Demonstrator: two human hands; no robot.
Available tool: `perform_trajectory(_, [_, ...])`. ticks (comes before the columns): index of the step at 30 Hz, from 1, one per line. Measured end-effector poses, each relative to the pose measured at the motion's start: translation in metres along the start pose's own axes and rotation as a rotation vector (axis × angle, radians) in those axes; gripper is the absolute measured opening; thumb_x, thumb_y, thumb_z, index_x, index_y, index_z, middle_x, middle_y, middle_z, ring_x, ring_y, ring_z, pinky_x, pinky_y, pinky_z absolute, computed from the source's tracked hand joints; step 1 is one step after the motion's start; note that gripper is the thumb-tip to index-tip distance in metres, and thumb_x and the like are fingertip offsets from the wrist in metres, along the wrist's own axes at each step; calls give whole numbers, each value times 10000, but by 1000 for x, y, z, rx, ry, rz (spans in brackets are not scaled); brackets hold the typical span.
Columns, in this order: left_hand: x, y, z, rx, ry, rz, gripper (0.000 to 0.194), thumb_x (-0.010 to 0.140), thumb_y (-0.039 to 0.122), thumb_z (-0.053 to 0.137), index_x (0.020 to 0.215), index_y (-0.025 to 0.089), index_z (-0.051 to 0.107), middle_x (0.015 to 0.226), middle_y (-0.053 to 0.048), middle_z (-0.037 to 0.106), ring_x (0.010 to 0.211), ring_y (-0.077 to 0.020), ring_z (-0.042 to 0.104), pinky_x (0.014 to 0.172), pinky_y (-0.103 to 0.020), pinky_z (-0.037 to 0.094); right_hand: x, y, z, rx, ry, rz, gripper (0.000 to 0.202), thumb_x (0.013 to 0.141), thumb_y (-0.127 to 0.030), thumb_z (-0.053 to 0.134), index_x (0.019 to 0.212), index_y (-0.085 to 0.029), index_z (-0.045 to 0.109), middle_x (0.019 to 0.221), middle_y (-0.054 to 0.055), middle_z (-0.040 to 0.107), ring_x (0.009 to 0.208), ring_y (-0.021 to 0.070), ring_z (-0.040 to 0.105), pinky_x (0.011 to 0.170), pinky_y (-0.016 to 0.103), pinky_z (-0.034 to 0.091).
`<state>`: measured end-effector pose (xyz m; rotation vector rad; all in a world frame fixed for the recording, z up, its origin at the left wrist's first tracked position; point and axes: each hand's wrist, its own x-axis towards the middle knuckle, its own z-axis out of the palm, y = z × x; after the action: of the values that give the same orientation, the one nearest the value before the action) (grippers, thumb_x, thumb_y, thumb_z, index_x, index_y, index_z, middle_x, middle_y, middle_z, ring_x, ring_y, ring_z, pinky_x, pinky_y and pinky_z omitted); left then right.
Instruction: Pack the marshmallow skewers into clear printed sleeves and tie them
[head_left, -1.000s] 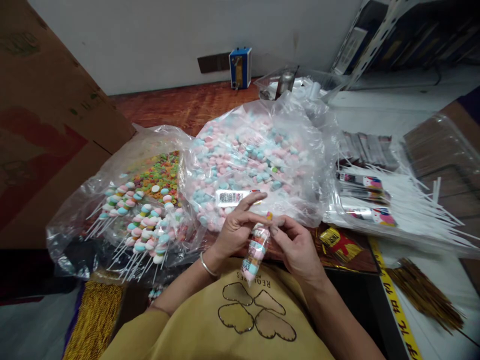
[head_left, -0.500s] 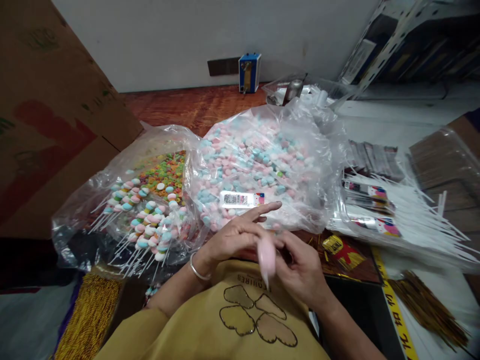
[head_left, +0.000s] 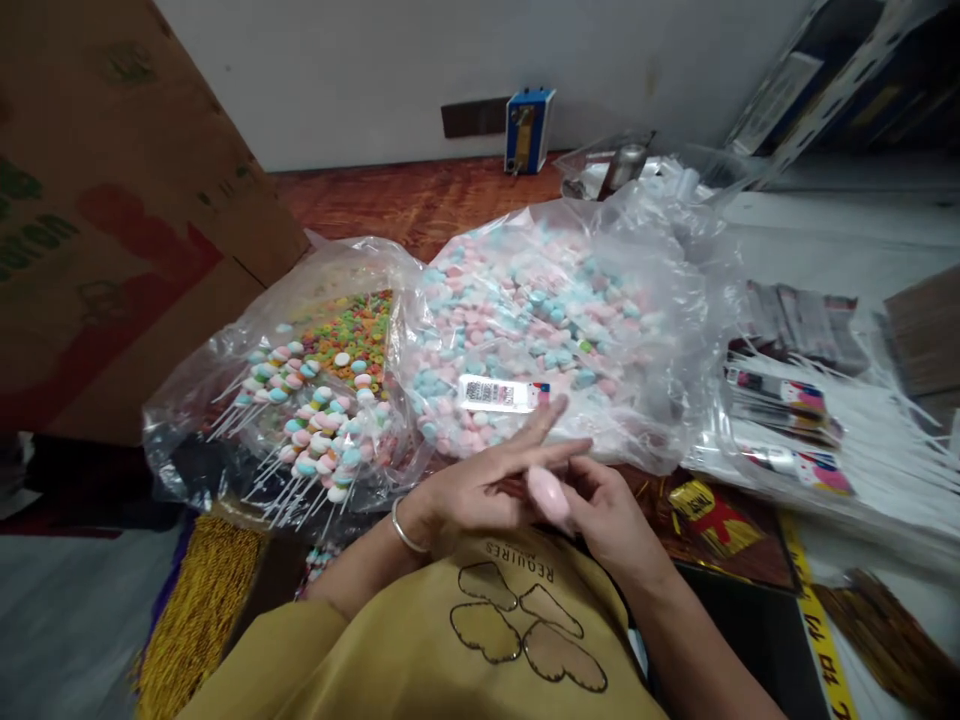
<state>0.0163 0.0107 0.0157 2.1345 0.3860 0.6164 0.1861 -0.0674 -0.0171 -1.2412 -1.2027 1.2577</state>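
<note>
Compared with a second ago, when the candy packet (head_left: 549, 494) hung with its striped length showing, its rounded pink end now faces you and the rest is foreshortened or hidden behind your fingers. Your view has swung a little left, so everything on the bench (head_left: 375, 200) sits farther right. The bench's front edge runs just beyond your mustard shirt (head_left: 409, 650), near the packet, which is between your two hands in front of your chest. Directly beyond your fingers, a big bag of pink and blue marshmallows (head_left: 517, 300) fills the middle, with a printed label strip (head_left: 505, 394) on its near side. To the left, candy sticks (head_left: 322, 435) lie on clear plastic, and a tall cardboard box (head_left: 150, 240) bounds that side. Bare red wood shows only along the back, by the wall (head_left: 337, 80). On the right, a gold packet (head_left: 712, 517) lies near the front edge. Your left hand (head_left: 502, 485) reaches across with its fingers stretched out, overlapping the other; whether it grips is hidden. Your right hand (head_left: 611, 510) has its fingers curled in and its thumb against the candy packet, holding it.
</note>
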Motion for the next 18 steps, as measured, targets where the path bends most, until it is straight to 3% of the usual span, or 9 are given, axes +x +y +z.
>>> perform_trajectory(3, [-6, 14, -4, -83, 31, -30, 532, 794, 169, 773, 1290, 346, 701, 1377, -69, 674, 1397, -330, 534, 1105, -523, 488, 16, 2, 16, -19, -72, -81, 122, 805, -289, 727, 872, -200, 775, 873, 61, 772, 796, 239, 715, 699, 358, 602])
perform_trajectory(5, [-21, 22, -10, -125, 175, -137, 344, 825, 174, 757, 1142, 307, 765, 1240, -66, 744, 1294, -303, 625, 1079, -499, 506, 24, 0, 29, -39, -117, -135, 153, 831, -311, 723, 938, -222, 786, 962, 66, 784, 881, 253, 727, 764, 386, 613])
perform_trajectory(8, [-72, 32, -33, -12, 601, -355, 147, 846, 280, 767, 986, 240, 788, 994, -72, 780, 981, -232, 725, 919, -395, 571, 32, -2, 41, -83, -131, -137, 192, 924, -344, 665, 1064, -258, 764, 1041, 55, 774, 923, 225, 720, 822, 391, 601])
perform_trajectory(11, [-159, 44, -59, 198, 1099, -536, 163, 808, 353, 784, 861, 200, 759, 842, -51, 736, 761, -175, 672, 726, -307, 561, 45, 0, 33, -160, -11, -120, 194, 891, -380, 737, 1043, -264, 769, 961, 59, 763, 805, 200, 704, 737, 362, 577])
perform_trajectory(12, [-192, 48, -63, 232, 1168, -615, 201, 776, 375, 799, 839, 192, 748, 816, -48, 724, 740, -175, 656, 698, -297, 550, 51, 1, 27, -181, 58, -122, 193, 870, -387, 764, 1012, -258, 778, 920, 66, 758, 766, 197, 694, 711, 360, 563])
perform_trajectory(14, [-254, 50, -61, 256, 1161, -860, 270, 737, 432, 795, 803, 179, 728, 766, -47, 711, 713, -186, 636, 676, -295, 534, 66, 3, 10, -235, 192, -149, 191, 857, -393, 776, 984, -250, 786, 904, 85, 752, 769, 208, 686, 730, 379, 543])
perform_trajectory(15, [-281, 48, -56, 257, 1091, -1027, 309, 726, 469, 783, 800, 176, 721, 766, -51, 716, 728, -199, 641, 697, -305, 535, 74, 5, 1, -275, 257, -180, 196, 861, -399, 766, 981, -245, 784, 910, 92, 750, 784, 219, 684, 754, 395, 537])
perform_trajectory(16, [-303, 43, -49, 260, 984, -1195, 350, 717, 508, 762, 812, 174, 720, 796, -61, 732, 770, -222, 657, 740, -322, 542, 82, 6, -9, -330, 308, -212, 209, 868, -409, 747, 983, -237, 779, 921, 97, 749, 799, 230, 682, 775, 410, 532])
perform_trajectory(18, [-332, 27, -33, 302, 632, -1546, 373, 716, 506, 717, 899, 182, 733, 906, -74, 767, 892, -258, 687, 823, -335, 536, 95, 12, -26, -484, 360, -258, 262, 873, -437, 698, 997, -214, 759, 933, 102, 743, 799, 250, 674, 779, 429, 526])
